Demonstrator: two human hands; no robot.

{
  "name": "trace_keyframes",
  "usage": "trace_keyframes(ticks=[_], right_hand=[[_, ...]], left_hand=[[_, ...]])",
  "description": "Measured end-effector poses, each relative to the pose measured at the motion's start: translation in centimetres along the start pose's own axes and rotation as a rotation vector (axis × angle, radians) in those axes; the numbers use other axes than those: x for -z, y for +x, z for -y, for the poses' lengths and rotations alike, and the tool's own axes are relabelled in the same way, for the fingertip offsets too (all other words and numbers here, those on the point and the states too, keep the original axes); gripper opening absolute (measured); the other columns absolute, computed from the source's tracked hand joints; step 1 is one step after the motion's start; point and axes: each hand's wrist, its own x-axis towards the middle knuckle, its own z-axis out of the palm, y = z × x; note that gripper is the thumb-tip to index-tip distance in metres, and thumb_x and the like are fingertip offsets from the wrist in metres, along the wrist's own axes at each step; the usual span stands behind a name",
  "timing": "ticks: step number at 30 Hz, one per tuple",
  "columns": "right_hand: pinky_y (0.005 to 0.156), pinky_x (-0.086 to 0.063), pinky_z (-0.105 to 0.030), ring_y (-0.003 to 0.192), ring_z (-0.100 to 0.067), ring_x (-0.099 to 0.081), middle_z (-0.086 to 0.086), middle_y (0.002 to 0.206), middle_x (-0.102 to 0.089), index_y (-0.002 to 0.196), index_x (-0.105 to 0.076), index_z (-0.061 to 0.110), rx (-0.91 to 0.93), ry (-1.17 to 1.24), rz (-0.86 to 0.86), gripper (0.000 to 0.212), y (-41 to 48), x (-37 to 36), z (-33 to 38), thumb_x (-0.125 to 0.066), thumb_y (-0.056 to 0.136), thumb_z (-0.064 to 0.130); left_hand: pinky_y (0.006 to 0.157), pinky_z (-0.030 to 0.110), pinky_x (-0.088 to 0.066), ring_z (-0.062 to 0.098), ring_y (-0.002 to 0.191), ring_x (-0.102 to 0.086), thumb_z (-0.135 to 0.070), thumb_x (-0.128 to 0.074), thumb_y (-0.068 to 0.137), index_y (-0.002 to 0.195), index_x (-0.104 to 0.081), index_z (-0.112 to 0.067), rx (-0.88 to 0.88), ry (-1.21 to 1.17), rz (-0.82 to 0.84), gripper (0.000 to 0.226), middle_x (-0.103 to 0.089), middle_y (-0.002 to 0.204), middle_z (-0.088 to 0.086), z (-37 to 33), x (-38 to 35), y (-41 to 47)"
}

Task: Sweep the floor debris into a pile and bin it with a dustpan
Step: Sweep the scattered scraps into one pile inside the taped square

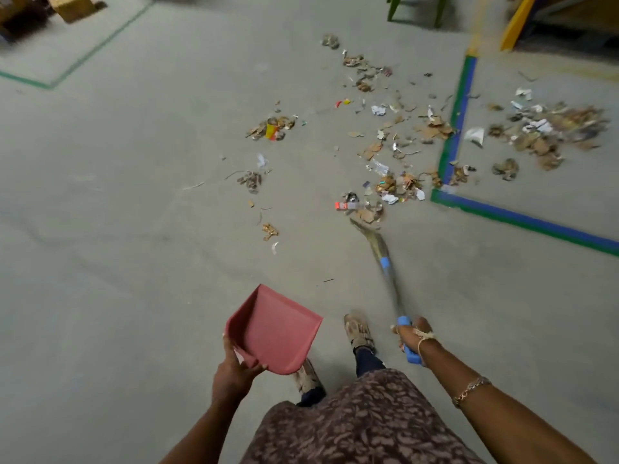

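My left hand (234,370) grips the rear edge of a pink dustpan (274,333), held above the floor with its open mouth pointing away from me. My right hand (413,334) grips the blue handle of a broom (385,262). The broom's bristle tip rests on the floor at the near edge of the debris (395,189). Scraps of cardboard, paper and wrappers lie scattered across the grey floor ahead. A thicker heap of debris (549,132) lies inside the taped area on the right.
Blue and green floor tape (522,219) marks a corner to the right. A thin green line (93,51) runs at far left. Green legs (415,8), a yellow post (517,21) and a cardboard box (72,6) stand at the back. My feet (358,331) are below.
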Motion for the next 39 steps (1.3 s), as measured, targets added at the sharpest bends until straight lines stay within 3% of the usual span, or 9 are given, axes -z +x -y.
trace_keyframes(ticks=[5, 9, 13, 19, 22, 25, 30, 35, 39], right_hand=[[0.073, -0.055, -0.041, 0.084, -0.035, -0.066, -0.02, 0.097, -0.064, 0.103, -0.049, 0.006, 0.176, -0.135, 0.001, 0.037, -0.8, -1.7, -3.9, -0.073, 0.083, 0.026], [0.082, -0.043, -0.032, 0.107, -0.033, -0.058, -0.02, 0.122, -0.055, 0.122, -0.046, 0.001, 0.346, -0.336, -0.005, 0.043, -2.7, -1.2, -1.8, -0.065, 0.091, 0.024], [0.105, -0.037, -0.032, 0.131, -0.033, -0.046, -0.016, 0.145, -0.042, 0.149, -0.031, 0.004, 0.457, -0.48, 0.048, 0.062, -3.6, -2.3, 0.8, -0.055, 0.097, 0.029], [0.1, -0.046, -0.034, 0.117, -0.034, -0.057, -0.01, 0.126, -0.051, 0.152, -0.027, 0.044, 0.502, -0.504, 0.146, 0.07, -2.8, -6.1, 3.5, -0.049, 0.088, 0.026], [0.104, -0.044, -0.031, 0.124, -0.031, -0.055, -0.011, 0.14, -0.053, 0.148, -0.042, 0.035, 0.593, -0.531, 0.295, 0.063, -2.2, -7.9, 8.9, -0.053, 0.086, 0.029], [0.104, -0.044, -0.027, 0.125, -0.028, -0.056, -0.008, 0.142, -0.054, 0.146, -0.047, 0.034, 0.611, -0.529, 0.279, 0.06, -1.7, -9.6, 10.6, -0.059, 0.088, 0.025], [0.102, -0.045, -0.027, 0.125, -0.029, -0.056, -0.01, 0.143, -0.053, 0.144, -0.049, 0.031, 0.562, -0.481, 0.298, 0.055, 1.4, -9.2, 16.2, -0.062, 0.09, 0.025], [0.105, -0.043, -0.029, 0.125, -0.032, -0.056, -0.013, 0.14, -0.056, 0.139, -0.054, 0.026, 0.448, -0.386, 0.21, 0.05, 6.5, -6.6, 18.6, -0.06, 0.09, 0.021], [0.104, -0.043, -0.032, 0.126, -0.034, -0.055, -0.012, 0.141, -0.056, 0.141, -0.052, 0.024, 0.367, -0.307, 0.115, 0.051, 10.1, -2.6, 17.7, -0.06, 0.091, 0.02]], left_hand=[[0.064, 0.052, -0.061, 0.04, 0.078, -0.073, -0.061, -0.089, 0.06, 0.152, 0.008, -0.044, 0.02, -0.047, 0.036, 0.135, -0.073, 0.075, 0.008, 2.5, 0.7, 1.4], [0.065, 0.052, -0.061, 0.041, 0.08, -0.073, -0.069, -0.085, 0.054, 0.152, 0.01, -0.044, 0.019, -0.035, 0.037, 0.139, -0.074, 0.081, 0.011, 4.9, 0.9, 2.8], [0.067, 0.047, -0.06, 0.037, 0.078, -0.074, -0.059, -0.088, 0.063, 0.156, 0.011, -0.038, 0.015, -0.051, 0.015, 0.137, -0.073, 0.08, 0.005, 3.7, 2.7, 0.6], [0.065, 0.043, -0.056, 0.035, 0.076, -0.072, -0.054, -0.089, 0.066, 0.158, 0.012, -0.034, 0.047, -0.027, 0.034, 0.138, -0.07, 0.079, 0.004, 3.5, 3.3, -0.9], [0.065, 0.043, -0.056, 0.034, 0.074, -0.071, -0.057, -0.088, 0.064, 0.156, 0.014, -0.038, 0.107, -0.101, -0.056, 0.139, -0.074, 0.082, 0.004, 3.3, 3.7, -2.3], [0.071, 0.04, -0.056, 0.026, 0.081, -0.074, -0.053, -0.09, 0.066, 0.159, 0.009, -0.033, 0.066, -0.097, -0.054, 0.137, -0.077, 0.083, -0.009, 3.9, 3.8, -2.9], [0.067, 0.04, -0.056, 0.025, 0.076, -0.072, -0.059, -0.089, 0.063, 0.16, 0.008, -0.033, 0.126, -0.122, -0.099, 0.139, -0.076, 0.081, -0.003, 1.6, 3.9, -3.9], [0.053, 0.034, -0.045, 0.017, 0.053, -0.057, -0.053, -0.091, 0.065, 0.161, 0.004, -0.032, 0.174, -0.096, -0.112, 0.137, -0.063, 0.057, -0.013, -2.3, 2.9, -4.9], [0.051, 0.035, -0.045, 0.02, 0.052, -0.059, -0.055, -0.091, 0.064, 0.16, 0.005, -0.034, 0.207, -0.089, -0.104, 0.137, -0.064, 0.059, -0.007, -5.4, 1.7, -4.4]])
